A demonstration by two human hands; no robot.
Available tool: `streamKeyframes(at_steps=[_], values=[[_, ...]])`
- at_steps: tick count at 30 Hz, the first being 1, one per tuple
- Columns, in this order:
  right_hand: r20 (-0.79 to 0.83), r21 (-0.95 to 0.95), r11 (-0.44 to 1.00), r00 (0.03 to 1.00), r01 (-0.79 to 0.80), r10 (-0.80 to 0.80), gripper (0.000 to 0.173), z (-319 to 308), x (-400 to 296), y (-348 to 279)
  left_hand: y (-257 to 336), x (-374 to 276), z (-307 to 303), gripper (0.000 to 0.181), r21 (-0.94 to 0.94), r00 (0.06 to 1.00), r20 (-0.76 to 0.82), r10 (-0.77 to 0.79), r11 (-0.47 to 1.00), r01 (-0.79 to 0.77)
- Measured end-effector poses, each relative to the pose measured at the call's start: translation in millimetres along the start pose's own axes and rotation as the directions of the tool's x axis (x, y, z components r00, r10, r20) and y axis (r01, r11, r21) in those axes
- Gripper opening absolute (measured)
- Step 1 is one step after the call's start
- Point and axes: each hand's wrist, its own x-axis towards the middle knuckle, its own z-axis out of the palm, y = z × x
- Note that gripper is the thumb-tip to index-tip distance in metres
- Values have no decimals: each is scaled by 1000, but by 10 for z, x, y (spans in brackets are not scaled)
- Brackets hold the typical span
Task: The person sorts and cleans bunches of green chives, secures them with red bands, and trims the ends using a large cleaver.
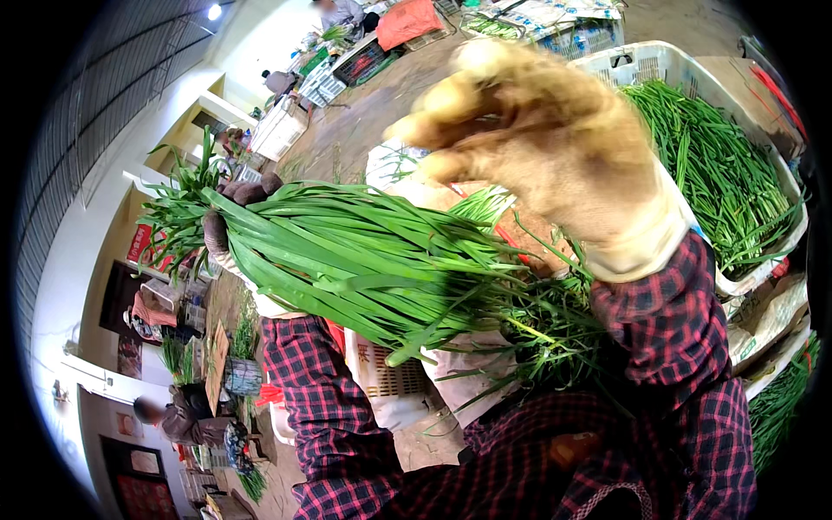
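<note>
My left hand (pixel 242 195), in a glove with dark fingers, grips a large bunch of garlic chives (pixel 364 260). The leaf tips stick out past its fingers on the left, while the bunch spreads towards the middle. My right hand (pixel 552 143), in a stained pale glove, is raised above the other end and blurred by motion. Its fingers are curved and apart, with nothing seen between them. Under it lie a brown board (pixel 543 244) with a red strip (pixel 510 239) and a few pale chive stems (pixel 484 205). Loose trimmings (pixel 559 325) lie near my lap.
A white plastic crate (pixel 708 286) full of chives (pixel 708 169) stands at right. Below it are a sack (pixel 767 318) and more chives (pixel 780 403). A slotted basket (pixel 383 370) sits under my left forearm. Other people (pixel 195 419) sit among crates (pixel 279 130) further off.
</note>
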Motion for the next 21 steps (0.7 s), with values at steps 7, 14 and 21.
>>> streamKeyframes(at_steps=[7,14,21], values=[[-426,-627,519,813,-581,396,27,115,-472,73,49,-19,-75,27,-53,998,40,-56,997,58],[-381,-900,245,924,-362,-37,24,200,-759,904,-37,-25,52,24,-64,998,28,-62,996,63],[-649,-465,521,675,-716,350,25,165,-686,1054,-152,-128,121,27,-176,975,119,-186,963,205]])
